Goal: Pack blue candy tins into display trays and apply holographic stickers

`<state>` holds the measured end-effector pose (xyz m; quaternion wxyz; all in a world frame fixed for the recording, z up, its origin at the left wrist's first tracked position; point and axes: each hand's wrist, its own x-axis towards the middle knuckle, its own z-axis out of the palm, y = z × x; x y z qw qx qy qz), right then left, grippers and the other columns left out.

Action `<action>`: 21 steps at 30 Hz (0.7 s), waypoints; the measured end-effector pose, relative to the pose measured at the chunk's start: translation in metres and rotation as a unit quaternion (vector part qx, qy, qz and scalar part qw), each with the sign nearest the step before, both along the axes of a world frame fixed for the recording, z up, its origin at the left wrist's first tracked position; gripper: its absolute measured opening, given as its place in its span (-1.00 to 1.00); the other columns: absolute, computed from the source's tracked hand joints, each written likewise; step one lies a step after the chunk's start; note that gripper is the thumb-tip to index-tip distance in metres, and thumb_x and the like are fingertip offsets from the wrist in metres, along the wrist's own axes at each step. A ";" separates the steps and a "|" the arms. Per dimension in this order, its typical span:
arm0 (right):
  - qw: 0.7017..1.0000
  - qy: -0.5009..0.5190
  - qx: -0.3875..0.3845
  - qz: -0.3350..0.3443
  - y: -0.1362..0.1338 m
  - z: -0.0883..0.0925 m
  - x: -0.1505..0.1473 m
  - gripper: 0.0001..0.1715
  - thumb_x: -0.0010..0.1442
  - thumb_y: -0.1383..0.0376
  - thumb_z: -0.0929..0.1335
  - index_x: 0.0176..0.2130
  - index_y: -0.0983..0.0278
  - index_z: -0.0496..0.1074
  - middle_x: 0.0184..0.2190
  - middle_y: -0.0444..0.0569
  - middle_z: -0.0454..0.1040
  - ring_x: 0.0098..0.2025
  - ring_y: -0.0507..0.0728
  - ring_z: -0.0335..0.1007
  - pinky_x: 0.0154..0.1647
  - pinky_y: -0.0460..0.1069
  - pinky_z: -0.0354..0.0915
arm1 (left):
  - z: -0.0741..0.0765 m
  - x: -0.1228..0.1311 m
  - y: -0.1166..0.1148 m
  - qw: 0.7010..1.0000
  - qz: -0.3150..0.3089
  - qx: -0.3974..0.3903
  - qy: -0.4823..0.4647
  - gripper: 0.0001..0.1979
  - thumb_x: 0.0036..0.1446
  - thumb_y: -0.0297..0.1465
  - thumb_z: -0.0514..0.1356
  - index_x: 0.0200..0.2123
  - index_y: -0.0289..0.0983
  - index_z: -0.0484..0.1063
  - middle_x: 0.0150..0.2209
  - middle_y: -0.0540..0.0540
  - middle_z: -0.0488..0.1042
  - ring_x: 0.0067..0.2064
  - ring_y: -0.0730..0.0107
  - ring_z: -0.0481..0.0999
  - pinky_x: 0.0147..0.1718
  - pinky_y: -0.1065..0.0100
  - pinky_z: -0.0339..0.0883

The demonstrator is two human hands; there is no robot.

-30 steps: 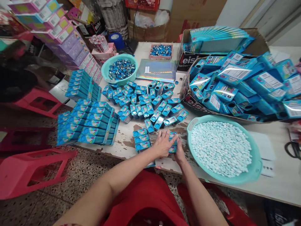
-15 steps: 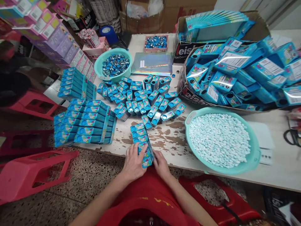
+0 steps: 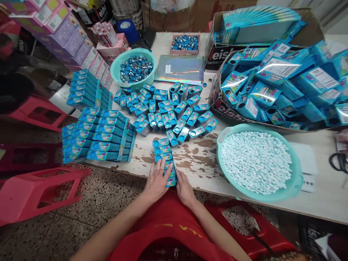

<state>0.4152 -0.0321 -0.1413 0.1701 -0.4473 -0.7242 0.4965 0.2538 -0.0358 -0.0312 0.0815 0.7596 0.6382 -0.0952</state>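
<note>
A short row of blue candy boxes point(image 3: 161, 141) stands at the table's front edge, lids up, each lid with a round blue cap. My left hand point(image 3: 157, 181) lies over the near part of this row, fingers spread across the lids. Along the row's right side rests my right hand point(image 3: 185, 188), its fingers stretched out and close together, touching or nearly touching the boxes. Just beyond, several loose boxes point(image 3: 166, 110) of the same kind stand upright in a cluster. Stacked blocks of these boxes point(image 3: 107, 136) sit to the left.
A turquoise basin point(image 3: 296, 181) of pale candies stands at right. Behind it, a carton point(image 3: 227, 112) overflows with blue boxes. Another turquoise basin point(image 3: 114, 69) holds round caps. Flat shiny sheets point(image 3: 181, 67) lie at the back. A red stool point(image 3: 35, 195) stands at left.
My right hand's fingers have straightened alongside the row. My left hand stays on the lids with its fingers a little more stretched. The whole view has shifted slightly.
</note>
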 end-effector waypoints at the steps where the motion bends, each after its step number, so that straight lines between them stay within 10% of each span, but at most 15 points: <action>1: 1.000 0.011 -0.014 -0.007 0.000 0.000 0.001 -0.28 0.14 0.41 0.14 0.28 0.29 0.05 0.16 0.14 0.22 0.20 0.22 0.10 0.26 0.23 0.08 | -0.002 0.001 0.000 1.000 -0.004 0.001 0.000 -0.16 0.08 -0.13 0.16 0.33 -0.27 -0.13 0.34 -0.32 -0.17 0.35 -0.07 -0.23 0.22 -0.14 -0.31; 8: 0.922 0.171 -0.279 -0.206 0.032 0.022 -0.004 -0.28 0.23 -0.03 0.14 0.28 0.18 0.05 0.30 0.00 0.06 0.28 0.26 0.04 0.21 0.25 0.12 | 0.007 0.004 0.018 0.995 0.023 0.043 -0.085 -0.06 0.06 0.13 0.01 0.33 -0.30 -0.20 0.35 -0.34 -0.27 0.35 -0.10 -0.38 0.19 -0.26 -0.47; 15: 0.915 0.204 -0.311 -0.158 0.062 0.029 -0.027 -0.07 0.08 -0.28 0.17 0.25 0.15 0.12 0.33 -0.05 -0.06 0.36 0.21 -0.21 0.34 0.21 -0.20 | -0.016 -0.022 0.018 0.951 0.122 0.044 -0.281 -0.15 0.08 0.10 0.04 0.32 -0.17 -0.11 0.36 -0.21 -0.22 0.36 -0.03 -0.33 0.21 -0.23 -0.50; 17: 0.912 0.214 -0.296 -0.188 0.068 0.029 -0.025 -0.08 0.10 -0.27 0.14 0.28 0.14 0.05 0.34 -0.06 -0.11 0.36 0.20 -0.22 0.34 0.21 -0.18 | -0.023 -0.029 0.017 0.865 0.287 0.107 -0.398 -0.17 0.12 0.09 -0.03 0.33 -0.19 -0.16 0.36 -0.19 -0.24 0.36 0.07 -0.32 0.26 -0.11 -0.40; 21: 0.916 0.225 -0.282 -0.175 0.064 0.035 -0.036 -0.04 0.08 -0.25 0.20 0.28 0.18 0.05 0.34 -0.05 -0.11 0.37 0.20 -0.24 0.35 0.19 -0.23 | -0.036 -0.017 0.020 0.587 0.475 0.089 -0.650 -0.24 0.17 0.07 -0.09 0.32 -0.19 -0.14 0.33 -0.18 -0.05 0.34 0.18 -0.07 0.26 0.11 -0.08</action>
